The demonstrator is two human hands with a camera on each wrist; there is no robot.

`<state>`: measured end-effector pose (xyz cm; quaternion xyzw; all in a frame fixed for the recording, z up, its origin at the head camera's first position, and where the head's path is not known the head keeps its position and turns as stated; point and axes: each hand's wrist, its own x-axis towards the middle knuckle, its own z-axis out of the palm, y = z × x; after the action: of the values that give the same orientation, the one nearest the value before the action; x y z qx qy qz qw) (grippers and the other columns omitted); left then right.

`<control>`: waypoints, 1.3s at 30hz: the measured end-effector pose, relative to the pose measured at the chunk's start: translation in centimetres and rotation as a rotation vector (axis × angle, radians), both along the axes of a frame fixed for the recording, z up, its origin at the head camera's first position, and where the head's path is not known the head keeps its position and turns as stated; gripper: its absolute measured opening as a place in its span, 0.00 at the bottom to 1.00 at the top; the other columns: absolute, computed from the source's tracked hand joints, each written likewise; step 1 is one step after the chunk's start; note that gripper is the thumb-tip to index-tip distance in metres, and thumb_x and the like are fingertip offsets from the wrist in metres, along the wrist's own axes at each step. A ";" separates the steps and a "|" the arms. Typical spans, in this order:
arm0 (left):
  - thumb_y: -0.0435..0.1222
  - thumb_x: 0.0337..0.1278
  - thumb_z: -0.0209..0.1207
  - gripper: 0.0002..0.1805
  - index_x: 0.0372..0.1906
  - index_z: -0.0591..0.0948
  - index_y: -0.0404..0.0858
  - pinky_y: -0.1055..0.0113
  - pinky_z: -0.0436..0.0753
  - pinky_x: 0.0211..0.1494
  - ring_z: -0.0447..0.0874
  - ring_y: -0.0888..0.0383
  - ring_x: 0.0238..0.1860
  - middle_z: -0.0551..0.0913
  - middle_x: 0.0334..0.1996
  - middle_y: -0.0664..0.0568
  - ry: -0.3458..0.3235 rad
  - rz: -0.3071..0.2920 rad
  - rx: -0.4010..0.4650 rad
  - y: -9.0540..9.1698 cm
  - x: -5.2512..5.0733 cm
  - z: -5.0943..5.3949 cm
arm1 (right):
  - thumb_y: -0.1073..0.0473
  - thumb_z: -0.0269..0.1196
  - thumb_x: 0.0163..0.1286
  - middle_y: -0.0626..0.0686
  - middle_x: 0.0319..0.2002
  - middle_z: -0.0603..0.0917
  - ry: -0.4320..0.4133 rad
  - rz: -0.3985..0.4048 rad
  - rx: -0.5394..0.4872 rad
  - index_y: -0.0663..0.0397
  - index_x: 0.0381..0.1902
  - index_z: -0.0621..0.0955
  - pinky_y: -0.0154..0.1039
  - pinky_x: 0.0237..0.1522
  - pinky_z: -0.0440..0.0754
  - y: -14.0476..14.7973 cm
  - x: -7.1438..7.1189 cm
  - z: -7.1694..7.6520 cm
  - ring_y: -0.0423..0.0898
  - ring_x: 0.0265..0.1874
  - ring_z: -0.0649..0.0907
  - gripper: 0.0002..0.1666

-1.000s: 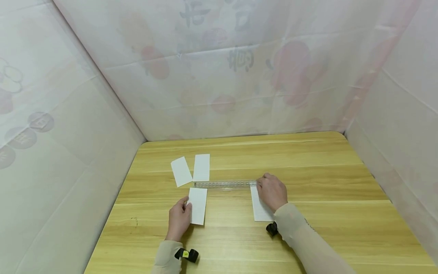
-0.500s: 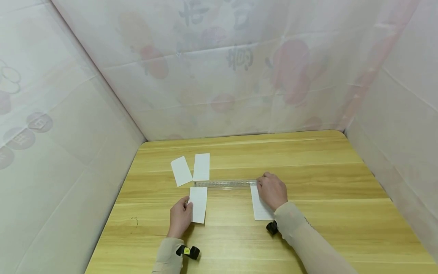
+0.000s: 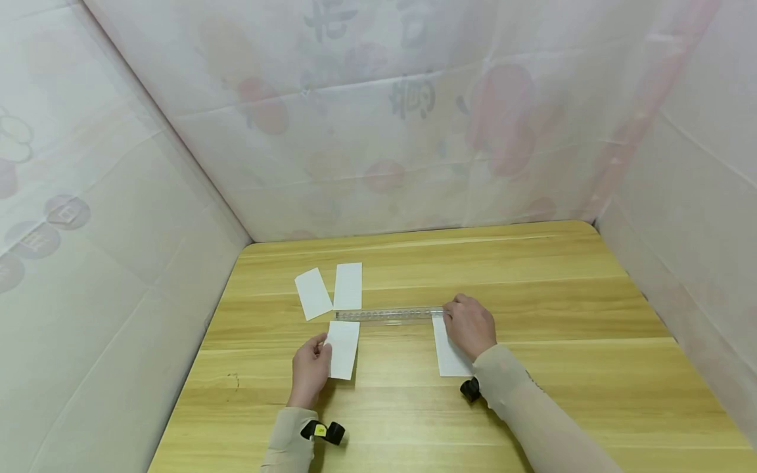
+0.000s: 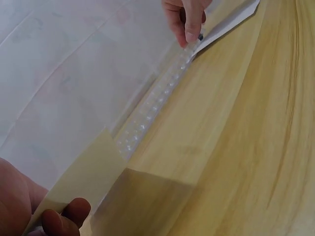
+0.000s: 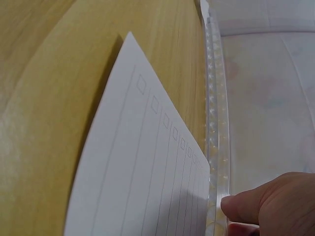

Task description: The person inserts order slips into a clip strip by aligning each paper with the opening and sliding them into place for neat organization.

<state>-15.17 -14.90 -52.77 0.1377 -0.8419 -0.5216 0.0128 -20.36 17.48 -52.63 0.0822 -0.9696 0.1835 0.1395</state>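
Note:
My left hand pinches the left edge of a white paper card, with thumb on top. The card is raised a little off the table and casts a shadow. Just beyond it lies a long clear plastic ruler, with a row of round shapes along it. Its right end is held by my right hand, thumb and fingers pinching it. Below that hand is a second white card, partly covered; the right wrist view shows a card with printed lines and small checkboxes beside the ruler.
Two more white cards lie beyond the ruler's left end: one tilted, one straight. The wooden table is enclosed by pale printed curtains. A small dark mark sits on the left of the tabletop.
The near edge of the card in my left hand has shifted slightly away from me. My right hand and the ruler keep the same place; the head view tilts slightly.

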 end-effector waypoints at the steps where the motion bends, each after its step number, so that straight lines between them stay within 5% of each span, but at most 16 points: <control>1: 0.32 0.67 0.52 0.19 0.60 0.75 0.29 0.63 0.78 0.38 0.76 0.52 0.40 0.80 0.43 0.41 -0.005 0.000 0.017 0.0 0.0 0.0 | 0.62 0.63 0.64 0.51 0.33 0.83 0.001 0.001 -0.001 0.54 0.35 0.89 0.44 0.30 0.81 0.0 0.0 0.0 0.48 0.30 0.81 0.08; 6: 0.33 0.68 0.52 0.19 0.60 0.75 0.29 0.64 0.79 0.38 0.78 0.52 0.40 0.81 0.44 0.40 -0.010 -0.004 0.079 -0.1 0.2 0.1 | 0.62 0.63 0.64 0.51 0.33 0.83 -0.001 0.003 0.001 0.54 0.35 0.89 0.44 0.30 0.81 0.0 0.0 0.0 0.48 0.31 0.81 0.08; 16: 0.33 0.67 0.52 0.20 0.60 0.75 0.30 0.71 0.69 0.21 0.68 0.61 0.21 0.76 0.28 0.47 0.006 0.030 0.161 -0.1 0.4 0.1 | 0.63 0.63 0.63 0.51 0.32 0.83 0.014 0.006 -0.003 0.54 0.35 0.89 0.44 0.31 0.80 0.0 0.0 0.1 0.47 0.31 0.81 0.08; 25: 0.33 0.68 0.51 0.20 0.61 0.74 0.28 0.69 0.76 0.31 0.76 0.57 0.32 0.81 0.42 0.41 -0.005 0.035 0.189 0.1 0.0 -0.5 | 0.63 0.63 0.63 0.52 0.33 0.83 0.005 0.005 -0.007 0.55 0.35 0.89 0.44 0.31 0.81 0.0 0.1 0.0 0.48 0.31 0.81 0.08; 39: 0.32 0.67 0.51 0.20 0.60 0.74 0.25 0.66 0.80 0.38 0.80 0.51 0.41 0.81 0.45 0.36 0.012 0.034 0.186 0.7 -0.3 -0.6 | 0.63 0.62 0.64 0.51 0.34 0.84 -0.010 -0.002 -0.018 0.54 0.36 0.89 0.45 0.32 0.81 0.0 0.0 0.0 0.49 0.33 0.81 0.09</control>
<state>-15.49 -14.23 -53.42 0.1497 -0.7872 -0.5981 0.0138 -20.39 17.49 -52.62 0.0790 -0.9687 0.1924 0.1355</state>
